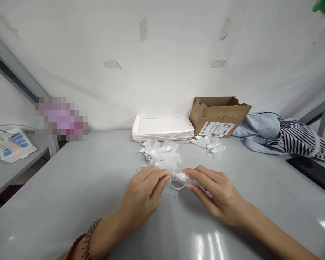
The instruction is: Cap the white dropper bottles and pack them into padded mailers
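A small translucent squeeze bottle (190, 179) with a white collar and a thin metal tip lies sideways between my hands. My right hand (223, 195) grips its body, thumb and fingers closed around it. My left hand (147, 193) pinches at the tip end, where the bottle's looped tether (175, 188) runs into the fingertips; the small cap there is mostly hidden. Just beyond my hands sits a pile of similar bottles (163, 156). One more clear bottle (170, 195) lies on the table beneath my fingers.
A stack of white padded envelopes (163, 128) rests against the wall. Beside it stands an open cardboard box (219, 115), with a smaller group of bottles (212, 143) in front. Bundled striped cloth (300, 137) and a black flat object (313, 173) are at right, a scale-like device (17, 144) at left.
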The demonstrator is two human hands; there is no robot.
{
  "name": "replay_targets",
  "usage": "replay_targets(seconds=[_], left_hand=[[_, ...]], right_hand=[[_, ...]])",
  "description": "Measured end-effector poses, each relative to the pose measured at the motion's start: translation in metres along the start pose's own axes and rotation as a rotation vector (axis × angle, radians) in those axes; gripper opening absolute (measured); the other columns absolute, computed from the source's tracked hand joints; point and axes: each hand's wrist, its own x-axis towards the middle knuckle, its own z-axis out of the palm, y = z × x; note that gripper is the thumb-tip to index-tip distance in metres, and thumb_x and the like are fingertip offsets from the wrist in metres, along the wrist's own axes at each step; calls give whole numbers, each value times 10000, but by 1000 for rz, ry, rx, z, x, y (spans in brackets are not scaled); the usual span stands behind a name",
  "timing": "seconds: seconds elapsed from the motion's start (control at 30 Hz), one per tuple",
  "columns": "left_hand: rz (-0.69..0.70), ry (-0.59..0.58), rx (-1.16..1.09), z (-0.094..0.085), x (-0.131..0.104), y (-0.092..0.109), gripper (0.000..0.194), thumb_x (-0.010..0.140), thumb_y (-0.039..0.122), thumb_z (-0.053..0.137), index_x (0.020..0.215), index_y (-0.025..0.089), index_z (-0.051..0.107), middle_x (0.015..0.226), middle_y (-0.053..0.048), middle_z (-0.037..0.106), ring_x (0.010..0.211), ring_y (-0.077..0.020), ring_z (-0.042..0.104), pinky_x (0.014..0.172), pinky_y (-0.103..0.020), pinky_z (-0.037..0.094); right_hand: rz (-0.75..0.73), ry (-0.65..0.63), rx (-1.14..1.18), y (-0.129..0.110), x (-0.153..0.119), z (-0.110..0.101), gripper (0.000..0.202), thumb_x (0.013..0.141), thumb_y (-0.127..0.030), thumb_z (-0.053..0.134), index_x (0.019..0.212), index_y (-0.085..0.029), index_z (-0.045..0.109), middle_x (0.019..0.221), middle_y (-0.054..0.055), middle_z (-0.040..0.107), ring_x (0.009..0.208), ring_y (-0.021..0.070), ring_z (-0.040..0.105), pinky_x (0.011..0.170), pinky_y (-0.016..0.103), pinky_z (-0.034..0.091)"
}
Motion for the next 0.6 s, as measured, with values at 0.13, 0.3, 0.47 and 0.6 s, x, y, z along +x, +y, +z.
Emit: replay_targets(seconds=[0.13,0.3,0.47,0.6], left_hand=[[13,13,-12,1,-1,0,150,891,88,480,898,163,610,720,-9,631,647,-121,537,613,-242,432],[-5,-11,-3,0,-1,-1,158,900,97,471,905,169,612,740,-15,640,662,-126,547,625,-248,437],[-4,-21,11,0,-1,-2,156,899,100,476,903,171,615,742,-15,645,666,-128,559,641,-253,442],[-2,-13,7,0,-2,-2,144,894,92,488,903,159,615,738,-13,638,661,-123,550,633,-249,435]], right_hand=[[-5,-16,-1,-1,0,-1,233,939,-185,420,1150,-140,508,798,48,595,615,139,547,516,251,422],[-9,-33,2,-2,0,-2,230,938,-184,425,1145,-131,511,829,56,601,616,139,546,506,254,420],[0,4,-4,-1,0,-1,232,934,-178,429,1149,-136,506,817,55,601,605,137,549,498,249,423],[-4,5,1,0,0,-2,234,931,-177,435,1152,-136,501,819,57,599,620,143,556,504,251,428]])
